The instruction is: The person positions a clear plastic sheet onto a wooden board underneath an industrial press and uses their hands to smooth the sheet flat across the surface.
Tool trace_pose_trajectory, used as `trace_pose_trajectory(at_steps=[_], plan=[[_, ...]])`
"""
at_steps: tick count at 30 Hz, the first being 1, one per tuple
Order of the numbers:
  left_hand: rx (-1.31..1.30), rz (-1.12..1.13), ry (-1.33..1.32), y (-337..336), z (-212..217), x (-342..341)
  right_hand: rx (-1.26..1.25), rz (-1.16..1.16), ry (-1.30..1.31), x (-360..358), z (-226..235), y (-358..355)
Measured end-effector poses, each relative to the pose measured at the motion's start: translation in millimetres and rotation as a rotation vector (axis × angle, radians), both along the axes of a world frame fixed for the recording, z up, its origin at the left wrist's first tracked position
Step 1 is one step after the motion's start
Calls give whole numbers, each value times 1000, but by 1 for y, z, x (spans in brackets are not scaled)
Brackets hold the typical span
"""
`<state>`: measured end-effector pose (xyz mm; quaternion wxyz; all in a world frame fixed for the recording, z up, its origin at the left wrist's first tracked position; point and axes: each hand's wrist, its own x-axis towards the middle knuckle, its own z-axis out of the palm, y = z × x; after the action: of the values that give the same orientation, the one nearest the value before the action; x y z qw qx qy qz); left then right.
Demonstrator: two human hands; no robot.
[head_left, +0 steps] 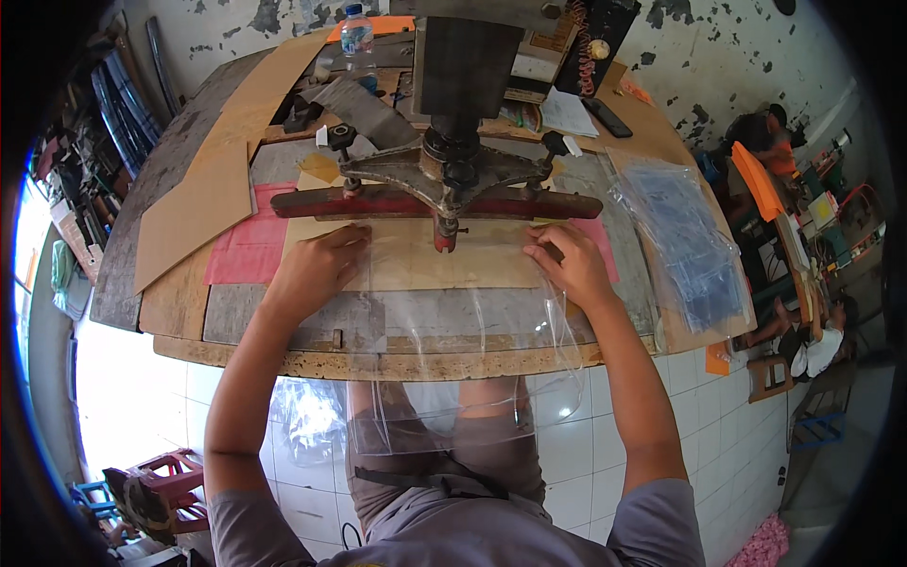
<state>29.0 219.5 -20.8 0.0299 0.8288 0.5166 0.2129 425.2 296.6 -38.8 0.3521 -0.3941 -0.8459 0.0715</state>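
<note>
A sheet of clear plastic (453, 331) lies over the table's front edge and hangs down toward my lap. My left hand (324, 266) pinches its left side, close to the press bar. On the other side my right hand (570, 262) grips the right edge between thumb and fingers. Directly beyond both hands stands a press with a long red-edged bar (378, 204) on a dark metal head (455, 156). Beneath the bar lie a tan sheet (425, 269) and a pink cloth (248, 241). The plastic's far edge by the bar is hard to make out.
To the right lies a stack of clear plastic pieces (682, 246). Brown boards (194, 208) cover the table's left side. At the back are a water bottle (357, 38) and a phone (607, 117). People sit at the far right; stools (170, 491) stand lower left.
</note>
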Motion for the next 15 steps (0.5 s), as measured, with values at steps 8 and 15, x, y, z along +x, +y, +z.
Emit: trace_pose_trajectory(at_steps=[8, 15], plan=[[9, 24, 22, 0, -2, -3, -42, -24, 10, -3, 1, 1], [276, -79, 189, 8, -10, -2, -45, -42, 1, -3, 4, -4]])
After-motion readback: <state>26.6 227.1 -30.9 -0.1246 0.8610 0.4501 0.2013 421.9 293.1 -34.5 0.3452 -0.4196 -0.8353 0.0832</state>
